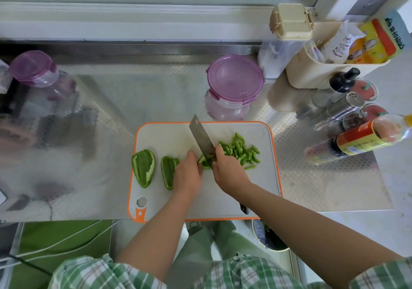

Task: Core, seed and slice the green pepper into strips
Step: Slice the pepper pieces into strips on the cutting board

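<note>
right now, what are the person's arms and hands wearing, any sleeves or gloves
No gloves, rings or watch on the left hand or right hand. Forearms are uncovered; the green-and-white plaid left sleeve and right sleeve end near the elbows.

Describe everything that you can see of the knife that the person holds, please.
The knife is a cleaver with a broad, rectangular blade of dull grey metal and a small hole near its far corner. The right hand grips it where the blade meets the handle; only the dark handle end shows, under the forearm. The blade points away and to the left, its edge down on a green pepper piece over the white cutting board.
</note>
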{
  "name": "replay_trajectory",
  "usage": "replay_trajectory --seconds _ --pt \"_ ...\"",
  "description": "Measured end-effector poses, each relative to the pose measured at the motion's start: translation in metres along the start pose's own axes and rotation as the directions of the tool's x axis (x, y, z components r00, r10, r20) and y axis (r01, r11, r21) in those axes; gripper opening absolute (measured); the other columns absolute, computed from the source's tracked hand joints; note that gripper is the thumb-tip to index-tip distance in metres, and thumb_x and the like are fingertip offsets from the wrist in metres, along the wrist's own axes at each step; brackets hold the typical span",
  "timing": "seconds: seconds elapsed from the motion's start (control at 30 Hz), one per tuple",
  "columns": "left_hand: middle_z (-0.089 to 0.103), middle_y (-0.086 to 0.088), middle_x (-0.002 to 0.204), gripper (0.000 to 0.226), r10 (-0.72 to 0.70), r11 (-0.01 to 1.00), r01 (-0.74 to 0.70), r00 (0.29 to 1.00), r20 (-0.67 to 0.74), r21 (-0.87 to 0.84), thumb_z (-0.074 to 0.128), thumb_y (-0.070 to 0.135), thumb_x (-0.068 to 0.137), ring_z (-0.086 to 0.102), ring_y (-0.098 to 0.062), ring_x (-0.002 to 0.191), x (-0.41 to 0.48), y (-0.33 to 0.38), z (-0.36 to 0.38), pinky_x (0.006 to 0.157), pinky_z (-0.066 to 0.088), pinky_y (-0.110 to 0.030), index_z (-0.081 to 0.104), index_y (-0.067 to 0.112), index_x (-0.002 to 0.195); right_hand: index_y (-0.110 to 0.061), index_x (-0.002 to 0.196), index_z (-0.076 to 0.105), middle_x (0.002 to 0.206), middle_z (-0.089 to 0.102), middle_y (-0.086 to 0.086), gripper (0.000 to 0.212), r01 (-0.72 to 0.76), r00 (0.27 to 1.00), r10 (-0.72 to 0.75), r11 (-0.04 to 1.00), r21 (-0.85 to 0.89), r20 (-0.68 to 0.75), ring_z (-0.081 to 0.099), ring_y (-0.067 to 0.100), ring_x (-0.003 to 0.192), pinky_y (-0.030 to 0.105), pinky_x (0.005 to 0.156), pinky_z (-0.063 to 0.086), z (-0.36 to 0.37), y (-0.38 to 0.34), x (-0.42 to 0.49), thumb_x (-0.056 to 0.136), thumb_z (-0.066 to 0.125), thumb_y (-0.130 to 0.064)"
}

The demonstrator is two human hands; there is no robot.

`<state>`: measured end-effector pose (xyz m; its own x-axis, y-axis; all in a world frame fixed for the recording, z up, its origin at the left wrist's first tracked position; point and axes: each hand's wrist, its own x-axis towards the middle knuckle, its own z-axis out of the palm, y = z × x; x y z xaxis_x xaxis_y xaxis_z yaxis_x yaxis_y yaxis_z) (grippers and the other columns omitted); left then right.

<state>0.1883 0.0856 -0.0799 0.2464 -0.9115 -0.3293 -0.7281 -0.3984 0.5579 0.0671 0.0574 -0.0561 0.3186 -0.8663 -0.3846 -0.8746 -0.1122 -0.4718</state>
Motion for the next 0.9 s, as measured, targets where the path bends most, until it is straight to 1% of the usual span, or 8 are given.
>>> replay_trajectory --seconds 0.13,0.23,0.3,0.43,0.57,0.7,0.83,0.9 --pt "0.063 -0.016 0.091 0.003 0.009 1.0 -0.009 1.0 0.007 -0.01 0.046 0.01 0.097 0.058 -0.037 0.086 0.001 -0.003 0.001 0.064 0.039 -0.04 0.045 0.008 0.096 -0.011 0.109 0.036 0.076 0.056 0.01 0.014 0.01 1.0 -0.01 1.0 -0.008 0.0 0.055 0.032 0.066 0.038 0.053 0.042 0.002 0.001 0.002 0.096 0.04 -0.011" --pt "0.064 -0.016 0.094 0.006 -0.005 1.0 0.005 1.0 0.012 -0.006 0.047 0.011 0.097 0.059 -0.037 0.089 0.002 -0.003 0.0 0.066 0.041 -0.04 0.047 0.006 0.1 -0.012 0.113 0.035 0.077 0.054 0.008 0.02 -0.016 1.0 0.018 0.995 -0.096 0.025 0.052 0.03 0.067 0.035 0.053 0.036 0.006 -0.005 0.004 0.095 0.04 -0.005" --pt "0.065 -0.015 0.097 0.009 -0.012 1.0 0.012 1.0 0.022 0.003 0.048 0.012 0.097 0.059 -0.037 0.091 0.003 -0.002 -0.001 0.068 0.042 -0.04 0.049 0.006 0.102 -0.012 0.114 0.034 0.079 0.054 0.008 0.021 -0.026 0.999 0.03 0.993 -0.118 0.029 0.054 0.031 0.069 0.035 0.054 0.036 0.007 -0.005 0.006 0.095 0.04 -0.005" --pt "0.064 -0.014 0.094 0.006 0.003 1.0 -0.003 1.0 0.024 0.012 0.049 0.013 0.097 0.06 -0.036 0.088 0.001 -0.001 -0.002 0.065 0.039 -0.037 0.046 0.008 0.099 -0.01 0.12 0.034 0.082 0.059 0.01 0.021 -0.039 0.999 0.038 0.998 -0.039 -0.01 0.059 0.033 0.073 0.035 0.055 0.038 0.007 0.001 0.008 0.1 0.039 -0.015" --pt "0.063 -0.014 0.09 0.008 0.018 1.0 -0.018 1.0 0.01 0.009 0.049 0.013 0.097 0.06 -0.037 0.085 -0.001 0.0 -0.001 0.062 0.039 -0.038 0.041 0.012 0.094 -0.008 0.113 0.036 0.075 0.055 0.009 0.015 -0.025 0.998 0.027 0.999 0.035 -0.059 0.055 0.031 0.065 0.035 0.051 0.036 0.003 0.002 0.008 0.099 0.039 -0.014" --pt "0.063 -0.016 0.091 0.007 0.026 1.0 -0.026 1.0 -0.008 0.007 0.049 0.013 0.097 0.06 -0.037 0.086 -0.001 0.001 0.0 0.061 0.034 -0.035 0.044 0.008 0.096 -0.01 0.106 0.037 0.07 0.054 0.01 0.009 0.058 0.997 -0.055 0.997 0.05 -0.059 0.053 0.032 0.06 0.035 0.049 0.034 -0.006 0.004 0.002 0.098 0.04 -0.014" --pt "0.062 -0.015 0.09 0.006 0.013 1.0 -0.013 1.0 0.003 0.001 0.047 0.013 0.098 0.059 -0.037 0.086 -0.002 0.001 -0.001 0.061 0.035 -0.036 0.042 0.01 0.095 -0.014 0.102 0.035 0.066 0.051 0.004 0.006 0.078 0.996 -0.076 0.996 0.048 -0.044 0.052 0.029 0.057 0.034 0.048 0.035 -0.005 0.002 -0.006 0.099 0.04 -0.015" --pt "0.063 -0.015 0.091 0.005 0.008 1.0 -0.008 1.0 0.003 -0.009 0.047 0.012 0.098 0.059 -0.037 0.087 -0.002 0.0 -0.001 0.063 0.039 -0.039 0.044 0.009 0.097 -0.013 0.104 0.035 0.069 0.053 0.006 0.008 0.071 0.997 -0.069 0.997 0.034 -0.039 0.053 0.03 0.059 0.036 0.049 0.038 -0.004 0.003 -0.007 0.099 0.04 -0.017"
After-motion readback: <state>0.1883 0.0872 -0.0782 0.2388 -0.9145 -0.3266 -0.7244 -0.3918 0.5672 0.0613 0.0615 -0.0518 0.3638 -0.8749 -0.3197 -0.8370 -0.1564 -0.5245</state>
